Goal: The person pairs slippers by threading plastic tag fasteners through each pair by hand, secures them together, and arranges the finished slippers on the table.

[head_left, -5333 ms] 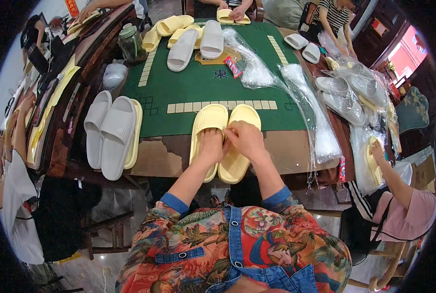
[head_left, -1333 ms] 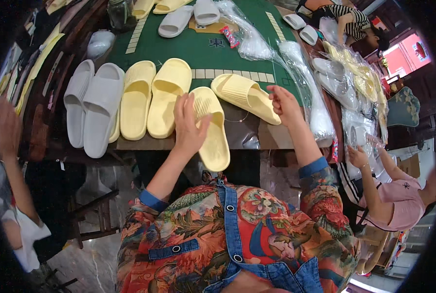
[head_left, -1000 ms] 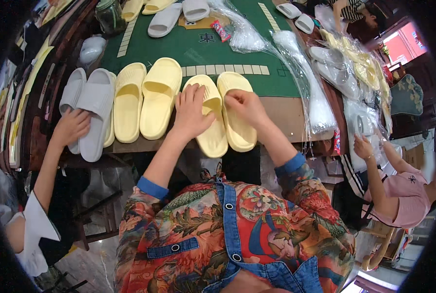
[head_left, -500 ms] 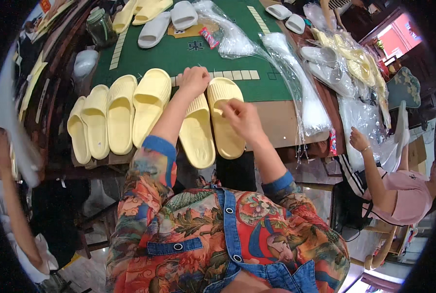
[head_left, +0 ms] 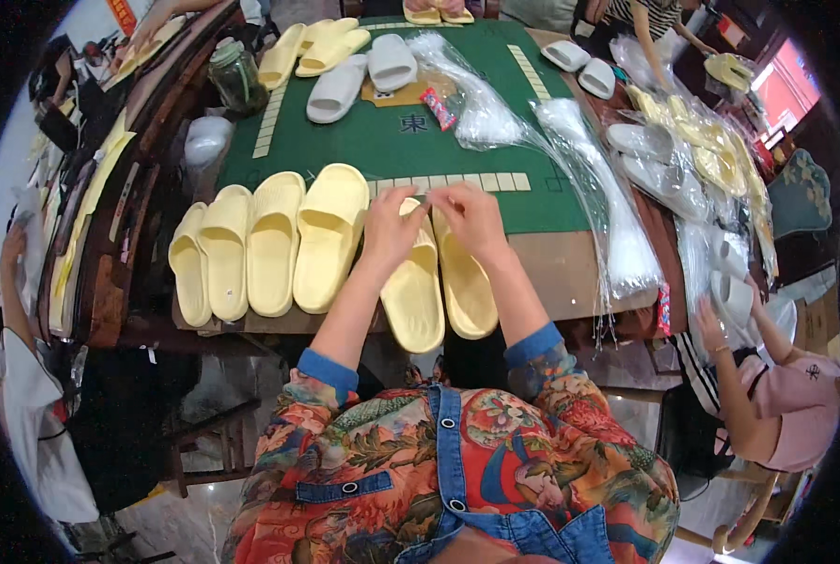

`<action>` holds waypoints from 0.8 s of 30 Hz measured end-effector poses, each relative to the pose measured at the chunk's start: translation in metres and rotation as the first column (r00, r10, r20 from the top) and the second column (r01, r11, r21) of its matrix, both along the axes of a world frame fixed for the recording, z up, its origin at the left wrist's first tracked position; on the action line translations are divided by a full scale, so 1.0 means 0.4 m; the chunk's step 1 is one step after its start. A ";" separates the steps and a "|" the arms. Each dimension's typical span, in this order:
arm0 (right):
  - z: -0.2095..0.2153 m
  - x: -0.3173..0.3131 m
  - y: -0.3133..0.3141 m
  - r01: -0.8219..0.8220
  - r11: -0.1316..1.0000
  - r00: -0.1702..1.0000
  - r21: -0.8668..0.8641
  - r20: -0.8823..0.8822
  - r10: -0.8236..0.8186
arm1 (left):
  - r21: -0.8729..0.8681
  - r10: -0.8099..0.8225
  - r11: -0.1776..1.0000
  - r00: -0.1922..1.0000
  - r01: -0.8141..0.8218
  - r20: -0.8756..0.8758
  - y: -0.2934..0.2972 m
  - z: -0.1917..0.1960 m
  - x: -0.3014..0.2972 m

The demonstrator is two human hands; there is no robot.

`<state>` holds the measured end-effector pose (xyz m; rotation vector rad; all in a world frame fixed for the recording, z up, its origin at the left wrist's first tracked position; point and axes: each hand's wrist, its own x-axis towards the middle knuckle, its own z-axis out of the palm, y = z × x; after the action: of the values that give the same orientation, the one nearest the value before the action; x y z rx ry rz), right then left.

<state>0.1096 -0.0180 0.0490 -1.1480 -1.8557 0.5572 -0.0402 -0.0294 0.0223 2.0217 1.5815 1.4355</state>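
Observation:
Both hands meet above a pair of pale yellow slide slippers at the near table edge. My left hand (head_left: 392,235) is over the strap of the left slipper (head_left: 414,305), fingers pinched. Its fingertips nearly touch those of my right hand (head_left: 473,224), pinched over the right slipper (head_left: 469,296). Whatever lies between the fingertips is too small and covered to make out. Just left of my left hand stands a row of several more yellow slippers (head_left: 274,246), toes pointing away from me.
Bundles of clear plastic strands (head_left: 617,249) lie right of my hands on brown cardboard (head_left: 556,268). Grey slippers (head_left: 337,89), a glass jar (head_left: 236,77) and bagged slippers (head_left: 721,169) stand farther off. A co-worker in pink (head_left: 786,404) handles slippers at right; others work around the table.
My left hand has come back from beyond the slippers, and both hands have drawn together, fingertips meeting. The view has shifted, and the co-worker at right now holds grey slippers.

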 end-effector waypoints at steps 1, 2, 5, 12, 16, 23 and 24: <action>-0.003 0.005 -0.008 -0.006 1.000 1.000 0.005 0.000 0.006 | 0.124 -0.011 0.992 0.998 0.004 0.055 -0.012 0.011 0.002; -0.006 0.009 -0.015 -0.047 0.998 0.999 0.040 -0.016 0.048 | 0.129 -0.007 0.992 0.998 -0.001 0.057 -0.035 0.019 0.001; -0.014 0.009 -0.007 -0.050 0.999 0.983 0.014 -0.177 0.051 | 0.157 -0.038 0.985 0.978 0.071 -0.206 -0.123 0.050 0.004; 0.008 -0.020 -0.013 -0.087 0.995 0.954 -0.048 -0.291 0.069 | 0.054 -0.013 0.996 0.722 0.070 -0.692 -0.163 0.028 0.074; 0.010 -0.041 -0.049 -0.087 0.996 0.987 0.026 -0.132 0.090 | 0.004 -0.031 0.998 0.596 0.058 -0.803 -0.141 0.014 0.081; 0.006 0.005 -0.036 -0.040 0.973 0.954 -0.226 -0.298 -0.030 | -0.050 -0.257 0.959 0.776 0.280 -0.576 -0.106 0.008 0.053; 0.011 0.003 -0.034 -0.042 0.973 0.954 -0.226 -0.299 -0.029 | -0.169 -0.321 0.945 0.896 0.281 -0.308 -0.094 0.022 0.048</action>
<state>0.1109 -0.0315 0.0534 -1.1337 -1.5615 0.9178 -0.0211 -0.0669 0.0311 2.3998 1.3413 0.9024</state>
